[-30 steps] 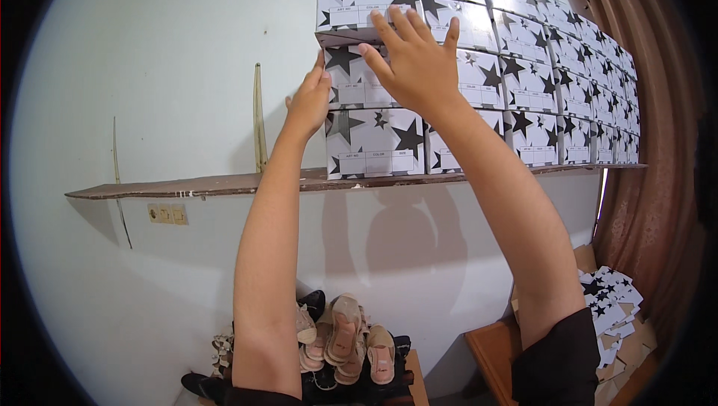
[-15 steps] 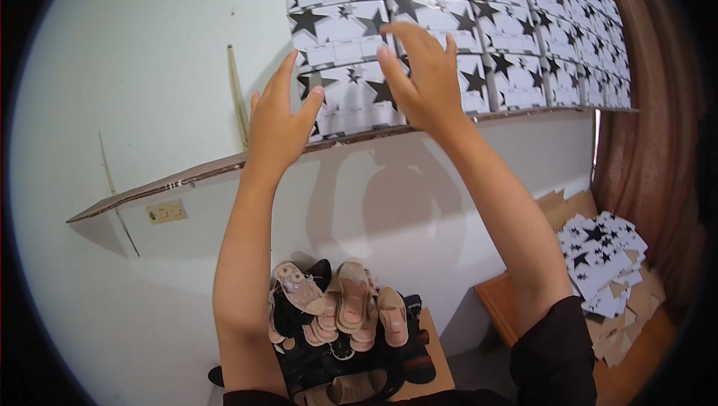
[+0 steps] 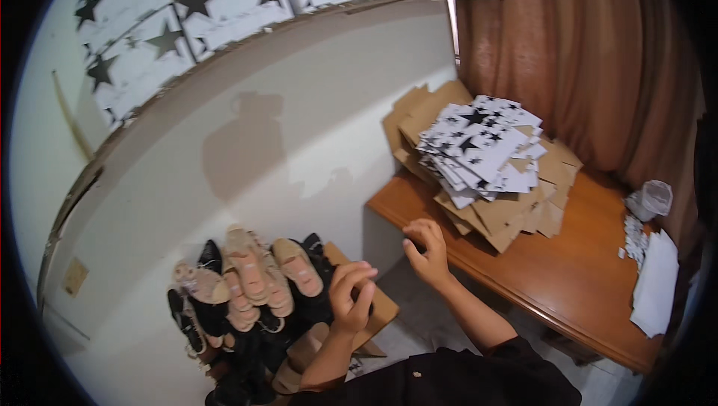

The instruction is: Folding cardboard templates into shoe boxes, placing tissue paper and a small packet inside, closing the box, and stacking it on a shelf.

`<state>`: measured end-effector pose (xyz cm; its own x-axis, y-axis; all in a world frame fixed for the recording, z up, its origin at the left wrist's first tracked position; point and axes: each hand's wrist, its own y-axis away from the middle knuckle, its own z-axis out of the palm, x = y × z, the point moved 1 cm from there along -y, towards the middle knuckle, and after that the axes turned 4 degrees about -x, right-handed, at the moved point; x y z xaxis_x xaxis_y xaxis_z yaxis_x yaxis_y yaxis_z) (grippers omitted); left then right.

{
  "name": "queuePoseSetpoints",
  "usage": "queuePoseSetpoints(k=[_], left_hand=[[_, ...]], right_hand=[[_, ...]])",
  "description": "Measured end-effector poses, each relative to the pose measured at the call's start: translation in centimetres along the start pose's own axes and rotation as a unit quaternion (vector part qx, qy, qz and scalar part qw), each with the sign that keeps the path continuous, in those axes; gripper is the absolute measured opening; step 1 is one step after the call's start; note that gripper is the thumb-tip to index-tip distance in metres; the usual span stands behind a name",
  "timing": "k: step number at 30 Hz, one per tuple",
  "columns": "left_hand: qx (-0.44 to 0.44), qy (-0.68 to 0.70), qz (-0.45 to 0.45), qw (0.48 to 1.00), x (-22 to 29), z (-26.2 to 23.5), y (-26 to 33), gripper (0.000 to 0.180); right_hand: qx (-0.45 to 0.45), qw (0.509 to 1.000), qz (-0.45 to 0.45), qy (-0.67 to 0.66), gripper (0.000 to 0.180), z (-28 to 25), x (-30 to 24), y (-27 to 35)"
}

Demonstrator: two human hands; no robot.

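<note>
Cardboard lies flat under star-printed sheets on the glossy table; the left hand, beside beige shoes, and right hand, near the table, are empty, half-curled. Star-patterned boxes line the shelf.

A person wears a loose, plain black cloth top, which shows as one dark expanse on the near side of the front edge of the polished brown wooden table. A small pale mark, too fine to read, sits on the front of the garment. The black right sleeve ends around the elbow; where the left one ends is hard to make out against the dark cloth. A bare right forearm and a bare left forearm taper to narrow wrists. The bare right hand and bare left hand have slender fingers, their detail softened by blur.
</note>
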<state>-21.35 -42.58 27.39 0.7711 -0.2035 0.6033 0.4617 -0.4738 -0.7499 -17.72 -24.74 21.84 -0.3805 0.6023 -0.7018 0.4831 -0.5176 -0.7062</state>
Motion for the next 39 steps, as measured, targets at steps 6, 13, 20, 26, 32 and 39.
queuePoseSetpoints(k=[6, 13, 20, 26, 32, 39], left_hand=[[-0.119, -0.027, -0.087, 0.989, -10.2, 12.0, 2.0, 0.019], [-0.189, -0.088, -0.052, 0.977, -16.6, 25.9, -3.6, 0.028], [-0.271, -0.332, 0.007, 0.904, -25.5, 36.7, -7.9, 0.049], [-0.357, -0.255, 0.054, 0.897, -24.9, 35.4, -10.5, 0.050], [-0.308, -0.258, 0.152, 0.903, -28.3, 36.3, -11.0, 0.037], [0.029, -0.086, 0.233, 0.968, -20.5, 34.6, -19.2, 0.013]], right_hand=[[0.099, 0.977, 0.163, 0.093, 0.014, -9.0, 8.4, 3.9], [0.134, 0.953, 0.169, 0.214, 0.018, -16.4, 17.9, 1.1], [0.093, 0.962, 0.216, 0.140, 0.018, -19.8, 23.4, -2.3], [0.088, 0.961, 0.233, 0.117, 0.018, -24.6, 25.0, -2.1], [0.150, 0.935, 0.317, 0.044, 0.016, -26.3, 26.4, 0.6], [0.231, 0.912, 0.316, 0.122, 0.014, -28.2, 21.9, 2.5]])
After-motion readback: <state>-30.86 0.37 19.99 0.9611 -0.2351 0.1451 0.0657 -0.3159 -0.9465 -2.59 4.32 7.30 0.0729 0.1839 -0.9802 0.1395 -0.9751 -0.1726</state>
